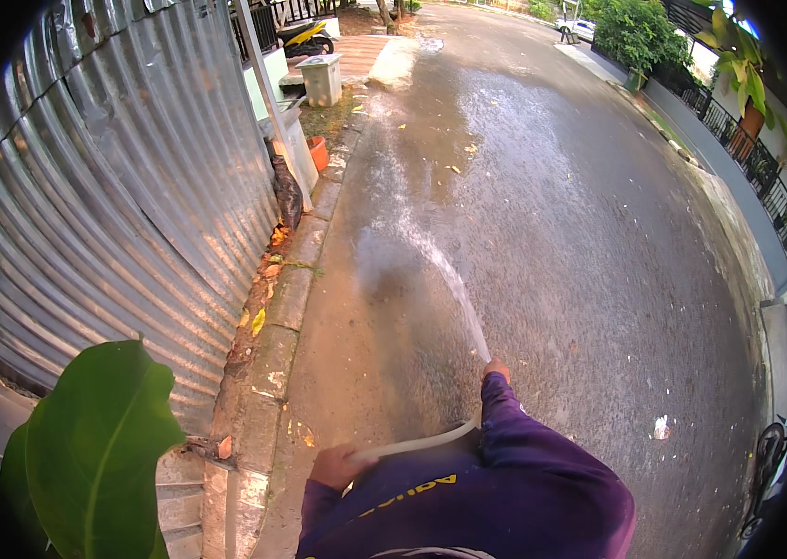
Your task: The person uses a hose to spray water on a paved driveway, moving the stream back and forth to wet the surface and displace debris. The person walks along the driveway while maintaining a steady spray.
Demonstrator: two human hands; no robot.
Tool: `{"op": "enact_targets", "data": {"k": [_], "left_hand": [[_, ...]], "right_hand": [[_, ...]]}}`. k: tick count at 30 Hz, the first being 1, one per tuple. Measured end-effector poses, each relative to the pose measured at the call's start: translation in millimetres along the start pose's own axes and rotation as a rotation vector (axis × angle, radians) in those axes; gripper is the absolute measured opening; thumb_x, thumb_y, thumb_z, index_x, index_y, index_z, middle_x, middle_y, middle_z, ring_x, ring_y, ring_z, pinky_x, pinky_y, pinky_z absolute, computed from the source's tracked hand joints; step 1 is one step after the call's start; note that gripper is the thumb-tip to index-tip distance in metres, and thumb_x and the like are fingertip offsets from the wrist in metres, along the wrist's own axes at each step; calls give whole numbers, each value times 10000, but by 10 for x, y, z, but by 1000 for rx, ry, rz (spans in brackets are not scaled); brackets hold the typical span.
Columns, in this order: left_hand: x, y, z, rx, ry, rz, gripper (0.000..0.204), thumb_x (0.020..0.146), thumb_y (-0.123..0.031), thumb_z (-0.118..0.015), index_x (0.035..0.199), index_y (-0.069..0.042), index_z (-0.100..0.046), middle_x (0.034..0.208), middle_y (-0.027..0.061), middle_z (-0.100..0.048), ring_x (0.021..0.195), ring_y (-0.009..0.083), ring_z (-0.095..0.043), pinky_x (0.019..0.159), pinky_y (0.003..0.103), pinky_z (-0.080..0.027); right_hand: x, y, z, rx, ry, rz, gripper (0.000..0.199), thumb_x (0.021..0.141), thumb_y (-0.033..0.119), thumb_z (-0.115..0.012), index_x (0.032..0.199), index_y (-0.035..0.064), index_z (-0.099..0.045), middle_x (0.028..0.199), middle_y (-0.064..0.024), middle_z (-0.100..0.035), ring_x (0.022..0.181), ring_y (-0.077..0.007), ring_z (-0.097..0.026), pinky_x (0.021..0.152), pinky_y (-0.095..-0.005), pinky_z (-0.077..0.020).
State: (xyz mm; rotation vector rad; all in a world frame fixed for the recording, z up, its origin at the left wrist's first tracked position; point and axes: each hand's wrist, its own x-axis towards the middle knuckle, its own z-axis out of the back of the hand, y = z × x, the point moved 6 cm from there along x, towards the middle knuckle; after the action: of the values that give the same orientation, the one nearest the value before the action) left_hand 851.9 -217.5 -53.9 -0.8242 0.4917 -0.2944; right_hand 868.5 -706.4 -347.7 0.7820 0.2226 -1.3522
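I see a person in a purple long-sleeved top (542, 466) holding a pale hose (417, 443) out over the road (589, 279). The right hand (496, 369) is stretched far ahead, its fingers closed around the hose's end, where a white stream of water (451, 279) leaves. The left hand (333, 466) is near the body and lower on the left, fingers curled around another stretch of the same hose. Between the two hands the hose bows across the front of the body and passes partly out of sight by the right sleeve.

The water arcs away to the far left, toward the wet asphalt. A shiny wet patch spreads at the far middle of the road.

On the left, a corrugated metal fence (133, 186) stands behind a stone kerb (274, 363) littered with brown and yellow leaves (258, 322). A dark bundle (287, 194) leans there, with an orange pot (318, 154) just beyond it and a grey-white bin (322, 82) farther off. A yellow and black motorbike (307, 39) is parked past that. A large green leaf (100, 447) fills the near left. On the right, a white scrap (661, 428) lies on the road, and a black railing (775, 210) runs along the far side.
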Motion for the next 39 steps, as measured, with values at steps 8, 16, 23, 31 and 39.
{"op": "enact_targets", "data": {"k": [8,16,23,31,39], "left_hand": [[25,-147,-5,-30,77,25,467,791,-506,-783,914,-57,-745,757,136,-688,723,230,-685,667,349,-507],[128,-224,-116,3,200,19,459,799,-483,-773,1002,-71,-762,857,160,-726,792,270,-719,719,346,-533],[229,-317,-250,51,318,-8,468,796,-474,-783,999,-53,-760,841,169,-722,775,263,-714,717,343,-534],[322,-435,-411,64,409,-57,464,793,-443,-797,1038,-52,-758,851,158,-731,788,250,-718,741,342,-541],[405,-640,-605,238,525,-125,506,799,-495,-766,983,-24,-744,826,194,-702,767,309,-704,721,370,-532]], "right_hand": [[-734,289,545,79,-64,-30,519,981,397,-362,1183,61,-701,1239,-233,-659,1193,-375,-621,1016,-458,-468],[-523,-98,574,49,-75,-38,508,970,407,-408,1207,57,-689,1273,-238,-639,1204,-387,-611,1029,-453,-461],[-316,-617,614,-15,-99,-42,427,977,348,-410,1221,132,-686,1253,-237,-646,1173,-403,-626,1008,-473,-481],[-619,-695,951,-101,-78,76,378,972,269,-423,1207,112,-674,1263,-241,-637,1170,-410,-625,995,-483,-498],[-103,-1199,927,-161,-148,23,304,892,242,-628,1176,138,-657,1137,-225,-688,1052,-412,-679,884,-496,-554]]}}
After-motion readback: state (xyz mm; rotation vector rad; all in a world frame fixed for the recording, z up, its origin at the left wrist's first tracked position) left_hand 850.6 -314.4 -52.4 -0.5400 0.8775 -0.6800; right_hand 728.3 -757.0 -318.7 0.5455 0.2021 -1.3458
